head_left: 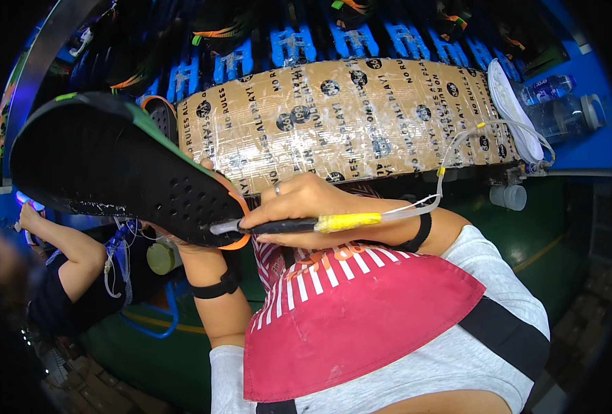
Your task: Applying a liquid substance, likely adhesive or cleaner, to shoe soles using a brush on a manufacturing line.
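Note:
My left hand (175, 238) holds up a black shoe (106, 162) by its near end, mostly hidden behind it; a fingertip shows at the upper edge. The shoe's broad dark face is turned towards me, with small round holes near the close end and a green and orange rim. My right hand (306, 200) is closed around a tube-fed brush (289, 226) with a black handle and yellow tape. Its pale tip touches the holed end of the shoe near the orange rim. A clear tube (442, 181) runs from the brush towards the right.
Beyond my hands lies a cardboard-covered bench (320, 124), shiny with tape. Blue racks (292, 45) carry dark shoes behind it. At right are a white sole-shaped piece (513, 110), a clear bottle (561, 117) and a small cup (508, 198). A co-worker's arm (71, 241) is at left.

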### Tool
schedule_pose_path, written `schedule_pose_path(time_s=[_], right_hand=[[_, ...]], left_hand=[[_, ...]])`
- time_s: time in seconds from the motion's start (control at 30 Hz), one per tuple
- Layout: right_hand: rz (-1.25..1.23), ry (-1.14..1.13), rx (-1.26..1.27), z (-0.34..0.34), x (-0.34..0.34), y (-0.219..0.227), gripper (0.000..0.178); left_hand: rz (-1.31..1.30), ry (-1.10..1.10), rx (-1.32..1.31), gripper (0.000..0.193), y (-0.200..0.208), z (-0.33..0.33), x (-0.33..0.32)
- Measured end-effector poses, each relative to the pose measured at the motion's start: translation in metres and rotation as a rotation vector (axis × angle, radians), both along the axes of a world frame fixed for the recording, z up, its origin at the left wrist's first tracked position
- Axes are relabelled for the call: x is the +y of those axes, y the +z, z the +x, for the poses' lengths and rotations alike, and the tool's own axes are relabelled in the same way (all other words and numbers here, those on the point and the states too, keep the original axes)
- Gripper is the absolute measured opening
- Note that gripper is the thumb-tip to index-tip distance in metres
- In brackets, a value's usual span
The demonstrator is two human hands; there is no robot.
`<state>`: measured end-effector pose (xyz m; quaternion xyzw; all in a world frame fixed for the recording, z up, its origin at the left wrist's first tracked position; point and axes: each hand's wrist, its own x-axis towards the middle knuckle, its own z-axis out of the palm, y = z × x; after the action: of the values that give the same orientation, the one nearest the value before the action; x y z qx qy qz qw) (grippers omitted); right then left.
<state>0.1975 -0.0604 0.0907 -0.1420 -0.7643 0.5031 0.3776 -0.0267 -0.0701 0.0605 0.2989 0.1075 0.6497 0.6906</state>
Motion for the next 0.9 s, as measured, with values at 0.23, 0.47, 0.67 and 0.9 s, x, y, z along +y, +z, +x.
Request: schedule_pose_path(time_s=[0.23, 0.47, 0.67, 0.9], right_hand=[[-0.128, 0.327, 0.075, 0.001, 0.002, -0.005, 0.023], [0.112, 0.180, -0.082, -0.001, 0.002, -0.008, 0.033], [0.005, 0.161, 0.002, 0.002, 0.005, -0.010, 0.025], [0.093, 0.272, -0.021, 0.003, 0.005, -0.011, 0.026]], left_hand=[[-0.083, -0.160, 0.003, 0.087, -0.003, -0.012, -0.002], [-0.265, 0.091, 0.256, 0.099, -0.019, -0.033, -0.004], [-0.294, 0.026, 0.276, 0.089, -0.009, -0.036, -0.003], [-0.253, -0.169, 0.301, 0.066, 0.015, -0.017, 0.005]])
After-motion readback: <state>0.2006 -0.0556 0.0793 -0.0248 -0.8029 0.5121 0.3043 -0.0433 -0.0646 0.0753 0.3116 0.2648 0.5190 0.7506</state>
